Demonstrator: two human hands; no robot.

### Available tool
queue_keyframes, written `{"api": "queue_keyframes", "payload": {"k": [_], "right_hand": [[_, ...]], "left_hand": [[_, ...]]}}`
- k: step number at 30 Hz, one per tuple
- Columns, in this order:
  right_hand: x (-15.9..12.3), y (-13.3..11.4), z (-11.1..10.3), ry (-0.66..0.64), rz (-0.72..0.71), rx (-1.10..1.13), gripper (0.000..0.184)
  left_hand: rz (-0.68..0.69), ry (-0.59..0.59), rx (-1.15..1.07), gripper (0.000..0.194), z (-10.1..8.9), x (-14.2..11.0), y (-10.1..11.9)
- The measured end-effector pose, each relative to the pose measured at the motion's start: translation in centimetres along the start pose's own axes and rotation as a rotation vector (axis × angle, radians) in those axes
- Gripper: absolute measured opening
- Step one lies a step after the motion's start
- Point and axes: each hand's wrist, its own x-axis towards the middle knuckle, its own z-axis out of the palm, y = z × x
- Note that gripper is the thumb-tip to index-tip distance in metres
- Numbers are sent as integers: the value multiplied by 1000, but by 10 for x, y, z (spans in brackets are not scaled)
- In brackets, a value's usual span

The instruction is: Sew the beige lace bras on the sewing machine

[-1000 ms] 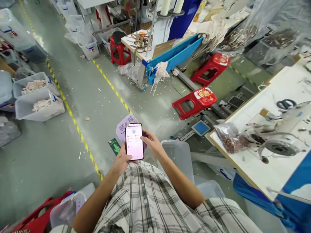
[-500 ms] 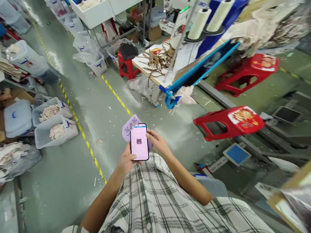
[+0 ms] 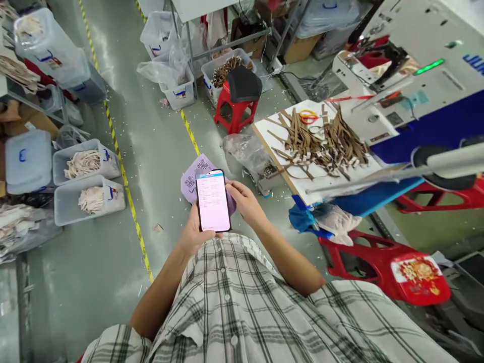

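Observation:
Low in front of my checked shirt, a smartphone (image 3: 214, 206) is upright with its screen lit. Lines of small text under a blue bar fill the upper part of the screen. My left hand (image 3: 193, 231) is wrapped round its lower left side, thumb along the bottom edge. Curled fingers of my right hand (image 3: 245, 200) meet the phone's right edge. Behind the phone is a purple sheet (image 3: 188, 189) with printed QR codes, partly covered. Which fingers support the sheet is hidden.
At the right, a worktable (image 3: 268, 133) holds brown strips (image 3: 302, 133) and orange-handled scissors (image 3: 309, 117) beside a sewing machine (image 3: 423, 75). Red stools (image 3: 378, 257) stand near it. Clear bins (image 3: 68, 204) of pale fabric pieces lie left, past yellow floor tape (image 3: 132, 217).
The phone screen has gone from a picture of a dark item to lines of text. My view has shifted, with the worktable and sewing machine now larger. Both hands keep their places.

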Motion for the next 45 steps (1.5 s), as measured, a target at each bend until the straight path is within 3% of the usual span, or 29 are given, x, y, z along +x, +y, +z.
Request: {"api": "queue_keyframes", "payload": {"k": [4,8,12,17,21,26,32,37,40,45], "right_hand": [[119,-33,37,58,-10,-11,33],[221,-77,68,161,-14,13,30],[301,-114,75,259,-13,78,33],[390,-137,45,387,-41,188,34],[461,-147,-1,475,-124,267,30],[536,-175,-63,557,-140,381,32],[586,-212,-127,690,-156,465,34],[618,-220,-173,867,-193,565,31],[642,-226,-199,996,-220,636,29],[684,-254,-244,1226,-233,669,25]], "left_hand": [[4,-21,39,102,-65,95,70],[24,-48,131,107,-112,184,154],[-16,-131,193,108,-135,267,223],[-86,-205,364,112,-139,380,267],[-89,-293,488,111,-124,476,288],[-81,-346,577,110,-87,584,317],[-134,-487,694,103,-32,681,348],[-206,-615,723,101,3,759,352],[-337,-636,592,88,25,812,352],[-781,-584,323,52,78,902,362]]}}
